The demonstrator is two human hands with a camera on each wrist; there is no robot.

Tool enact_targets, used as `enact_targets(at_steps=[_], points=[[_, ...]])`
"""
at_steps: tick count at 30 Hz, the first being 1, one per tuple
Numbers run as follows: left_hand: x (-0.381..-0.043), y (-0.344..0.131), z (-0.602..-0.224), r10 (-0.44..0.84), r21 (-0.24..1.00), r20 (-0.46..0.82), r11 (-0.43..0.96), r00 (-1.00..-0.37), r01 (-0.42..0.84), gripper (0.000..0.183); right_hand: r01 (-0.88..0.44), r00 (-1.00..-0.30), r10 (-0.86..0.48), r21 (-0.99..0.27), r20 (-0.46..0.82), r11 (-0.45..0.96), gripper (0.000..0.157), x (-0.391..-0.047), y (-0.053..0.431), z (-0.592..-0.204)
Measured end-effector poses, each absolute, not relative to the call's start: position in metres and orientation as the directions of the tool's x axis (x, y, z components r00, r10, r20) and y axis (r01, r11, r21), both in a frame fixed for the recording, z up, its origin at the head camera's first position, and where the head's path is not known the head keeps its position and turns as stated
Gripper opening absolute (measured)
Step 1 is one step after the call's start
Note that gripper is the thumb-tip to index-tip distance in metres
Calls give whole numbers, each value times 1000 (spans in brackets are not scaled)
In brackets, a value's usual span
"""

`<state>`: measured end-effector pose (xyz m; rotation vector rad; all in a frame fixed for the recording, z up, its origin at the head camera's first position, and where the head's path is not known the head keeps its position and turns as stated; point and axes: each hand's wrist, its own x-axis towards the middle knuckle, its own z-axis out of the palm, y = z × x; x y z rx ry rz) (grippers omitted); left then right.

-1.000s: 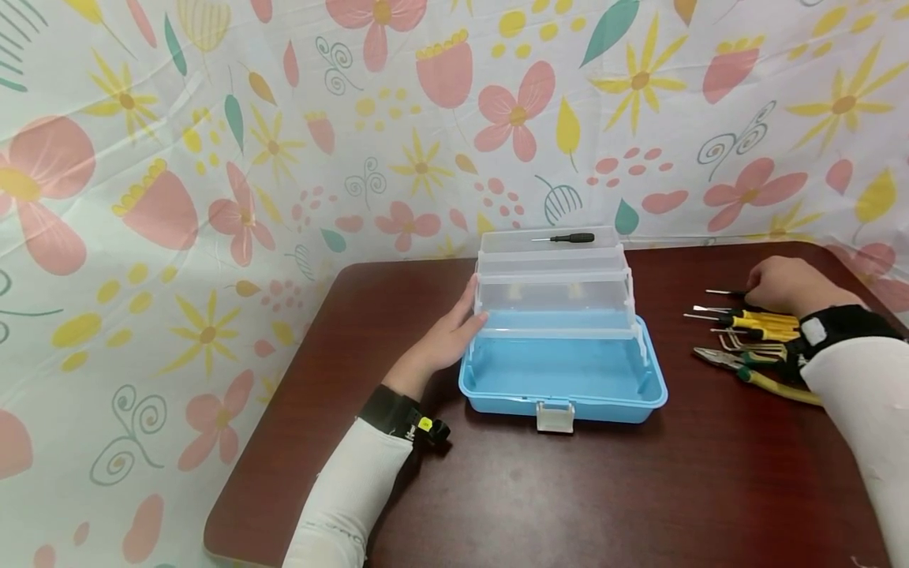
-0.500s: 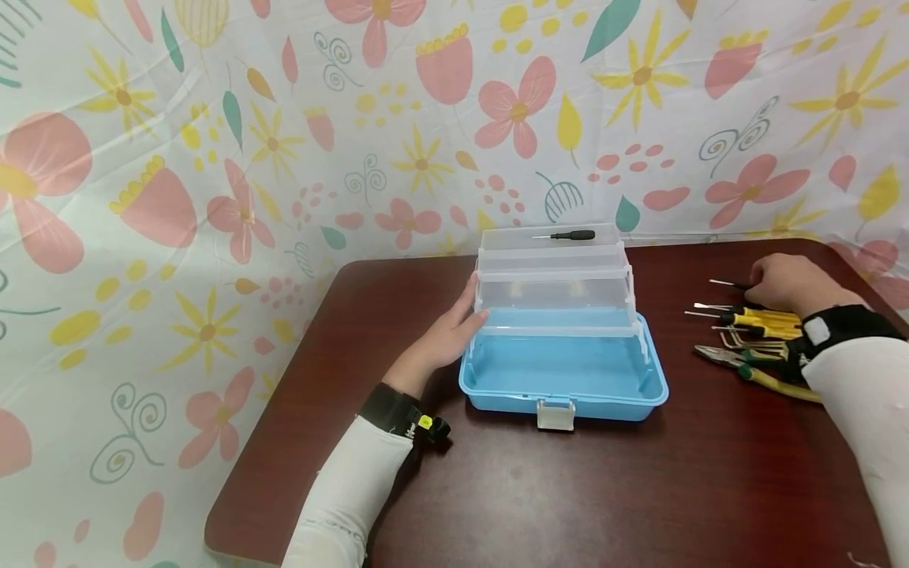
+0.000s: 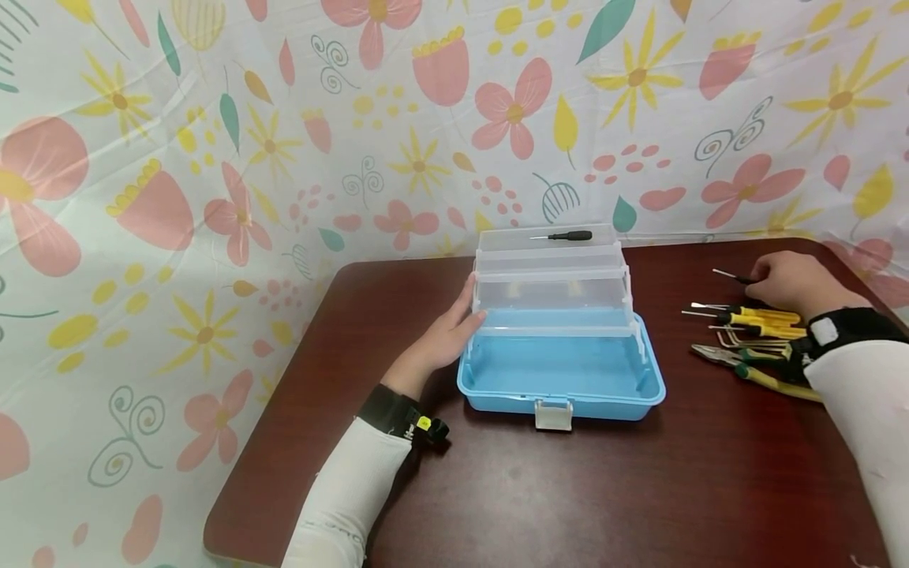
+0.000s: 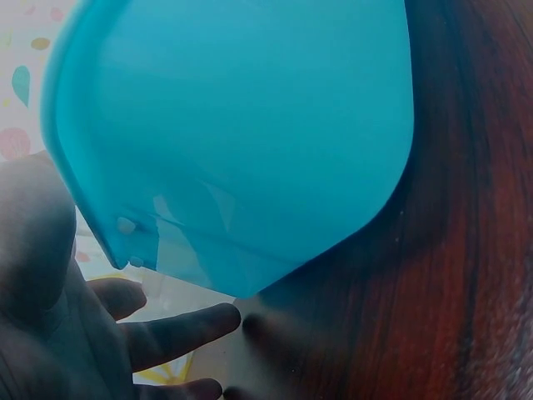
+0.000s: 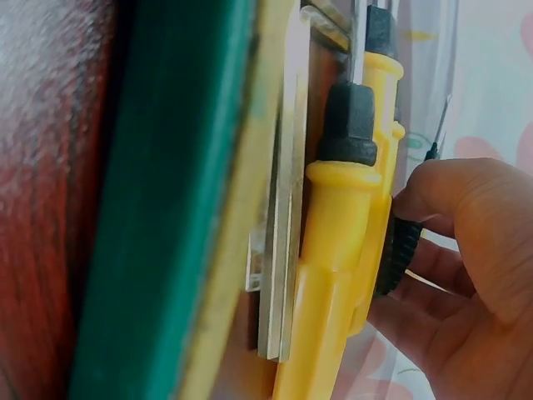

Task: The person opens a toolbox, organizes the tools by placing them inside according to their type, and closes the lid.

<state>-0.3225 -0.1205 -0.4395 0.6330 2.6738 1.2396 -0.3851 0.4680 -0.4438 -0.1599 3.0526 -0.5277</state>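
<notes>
Over on the far side of the table (image 3: 540,489), the right hand (image 3: 788,282) pinches a small black screwdriver (image 5: 396,258) by its ridged handle, thumb against bent fingers. The thin shaft sticks out past those fingertips towards the blue toolbox (image 3: 611,408). From here I can't tell whether the handle is clear of the table, since the hand covers most of it.

Just on the near side of the pinching fingers lie the yellow screwdrivers (image 3: 763,317), then the hex keys (image 3: 756,344), with the pliers (image 3: 777,382) nearest the wearer.

The left hand (image 3: 446,338) holds nothing: its fingers are straight and spread along the toolbox's left end, as if steadying it. Well ahead of those fingertips, in the top tray (image 3: 503,238), rests another black screwdriver (image 3: 570,236).

The step in hand looks to me like a pick-up. The next move calls for a firm pinch and a clean lift, away from the yellow handles beside those fingers.
</notes>
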Motion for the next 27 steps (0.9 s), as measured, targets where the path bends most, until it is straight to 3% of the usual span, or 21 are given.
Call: enact_targets(at_steps=[8, 14, 21, 27], points=[[-322, -121, -440, 433, 758, 61, 566, -899, 324, 74, -89, -995, -62, -381, 83, 920, 39, -385, 456, -431], [-323, -121, -439, 425, 753, 63, 574, -903, 322, 75, -105, -993, -72, -429, 92, 897, 51, -385, 433, -402], [-324, -121, -439, 419, 757, 54, 575, -907, 311, 74, -232, -956, -140, -375, 256, 897, 25, -392, 388, -357], [-324, -121, -439, 425, 761, 57, 568, -903, 315, 73, -296, -935, -210, -304, 285, 906, 21, -391, 345, -322]])
